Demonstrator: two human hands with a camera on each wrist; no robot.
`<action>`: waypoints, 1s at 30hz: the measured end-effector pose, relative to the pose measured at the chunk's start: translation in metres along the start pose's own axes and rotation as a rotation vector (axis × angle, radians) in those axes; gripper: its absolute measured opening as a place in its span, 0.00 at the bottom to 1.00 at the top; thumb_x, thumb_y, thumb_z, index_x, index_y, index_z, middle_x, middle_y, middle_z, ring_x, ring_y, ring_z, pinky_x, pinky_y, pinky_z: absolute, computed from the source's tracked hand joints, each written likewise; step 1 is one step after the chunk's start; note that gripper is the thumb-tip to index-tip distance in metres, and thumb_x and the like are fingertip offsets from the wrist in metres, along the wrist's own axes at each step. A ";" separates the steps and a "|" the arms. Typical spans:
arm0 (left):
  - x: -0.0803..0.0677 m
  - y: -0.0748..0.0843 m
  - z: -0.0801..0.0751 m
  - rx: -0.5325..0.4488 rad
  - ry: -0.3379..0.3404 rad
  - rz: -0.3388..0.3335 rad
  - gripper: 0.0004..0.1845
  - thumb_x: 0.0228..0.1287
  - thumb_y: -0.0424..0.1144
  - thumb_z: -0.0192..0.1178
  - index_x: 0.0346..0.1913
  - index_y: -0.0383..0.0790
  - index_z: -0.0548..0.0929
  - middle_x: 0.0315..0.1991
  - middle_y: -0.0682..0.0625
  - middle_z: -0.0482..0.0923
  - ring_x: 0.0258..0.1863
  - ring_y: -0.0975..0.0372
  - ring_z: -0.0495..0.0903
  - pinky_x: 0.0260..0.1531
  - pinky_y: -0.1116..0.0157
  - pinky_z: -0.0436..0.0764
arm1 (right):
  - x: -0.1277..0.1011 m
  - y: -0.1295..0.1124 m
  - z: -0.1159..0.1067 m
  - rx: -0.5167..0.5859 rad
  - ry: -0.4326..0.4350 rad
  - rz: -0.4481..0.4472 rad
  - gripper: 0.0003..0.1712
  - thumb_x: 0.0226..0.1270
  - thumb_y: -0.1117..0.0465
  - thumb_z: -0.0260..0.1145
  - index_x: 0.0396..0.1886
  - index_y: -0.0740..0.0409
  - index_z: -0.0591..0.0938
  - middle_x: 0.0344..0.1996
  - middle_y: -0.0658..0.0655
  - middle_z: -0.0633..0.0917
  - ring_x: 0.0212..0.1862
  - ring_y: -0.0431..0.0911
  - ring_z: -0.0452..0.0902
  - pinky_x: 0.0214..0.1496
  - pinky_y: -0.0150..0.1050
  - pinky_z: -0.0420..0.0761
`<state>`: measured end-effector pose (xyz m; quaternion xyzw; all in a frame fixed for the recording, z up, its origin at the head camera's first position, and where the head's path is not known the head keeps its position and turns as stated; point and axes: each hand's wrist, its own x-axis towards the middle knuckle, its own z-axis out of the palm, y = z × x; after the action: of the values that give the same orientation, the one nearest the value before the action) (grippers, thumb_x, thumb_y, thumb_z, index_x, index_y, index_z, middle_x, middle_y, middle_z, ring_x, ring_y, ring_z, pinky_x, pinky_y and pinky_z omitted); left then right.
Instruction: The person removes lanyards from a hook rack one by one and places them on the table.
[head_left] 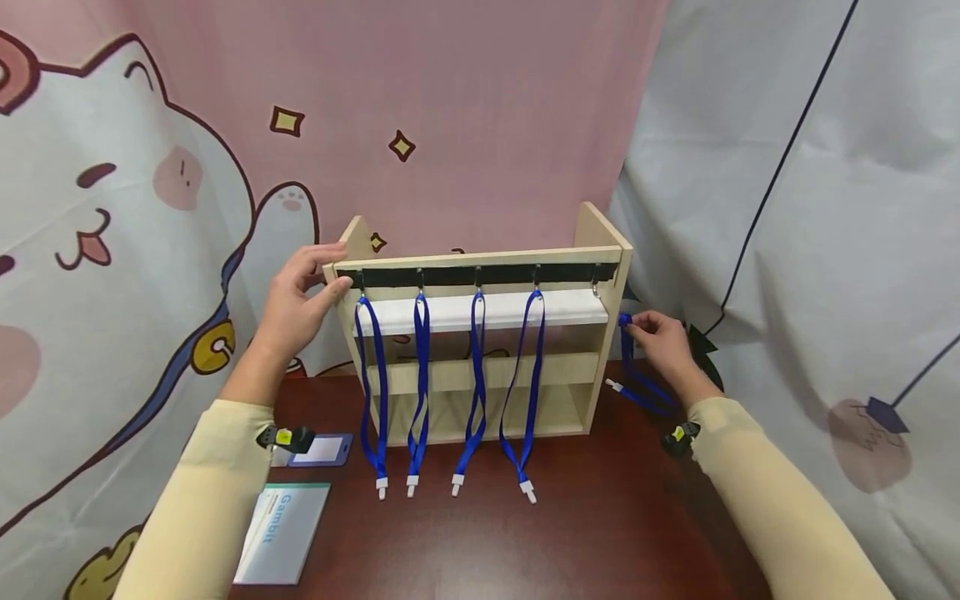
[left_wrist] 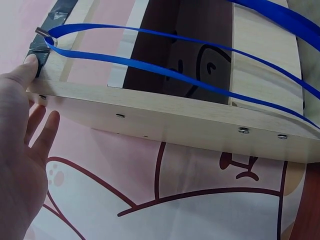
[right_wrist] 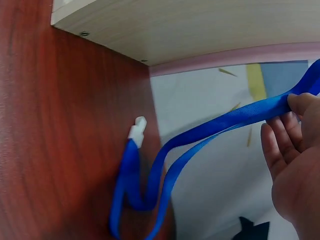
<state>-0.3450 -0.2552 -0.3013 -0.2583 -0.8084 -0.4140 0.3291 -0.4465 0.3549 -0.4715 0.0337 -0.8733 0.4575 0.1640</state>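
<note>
A small wooden shelf rack [head_left: 480, 373] stands on the table with a black strip [head_left: 450, 276] of metal hooks along its top front. Several blue lanyards [head_left: 533, 367] hang from the hooks, their white clips dangling at the bottom. The rightmost hook [head_left: 596, 280] carries none. At the rack's upper left corner my left hand [head_left: 294, 304] grips the side panel, thumb on the front by the strip [left_wrist: 34, 62]. Off the rack's right side, my right hand [head_left: 663, 342] pinches another blue lanyard [right_wrist: 225, 122] near its looped end; its strap droops and the white clip [right_wrist: 138, 131] hangs low over the table.
A blue-framed badge holder [head_left: 322, 450] lies on the dark red table [head_left: 525, 542] at the left, behind a white box [head_left: 285, 533] lettered "Gambit". Printed cloth [head_left: 480, 100] hangs behind the rack and along both sides.
</note>
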 end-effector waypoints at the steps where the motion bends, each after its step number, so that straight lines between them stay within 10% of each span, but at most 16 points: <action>1: 0.000 0.000 0.000 0.002 -0.001 -0.003 0.20 0.78 0.29 0.69 0.68 0.35 0.85 0.73 0.49 0.79 0.73 0.54 0.76 0.65 0.65 0.79 | -0.001 0.003 0.001 -0.002 -0.002 0.006 0.17 0.87 0.54 0.65 0.58 0.65 0.85 0.51 0.65 0.87 0.49 0.52 0.82 0.42 0.26 0.80; 30: -0.002 -0.001 0.003 -0.018 0.016 0.015 0.21 0.76 0.26 0.69 0.68 0.35 0.85 0.74 0.47 0.78 0.68 0.67 0.75 0.63 0.70 0.78 | -0.032 0.082 0.019 -0.225 -0.024 -0.068 0.07 0.80 0.63 0.71 0.45 0.65 0.87 0.37 0.61 0.90 0.38 0.54 0.81 0.41 0.46 0.77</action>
<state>-0.3452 -0.2538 -0.3042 -0.2641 -0.8000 -0.4209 0.3362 -0.4382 0.3846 -0.5565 0.0502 -0.9194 0.3503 0.1718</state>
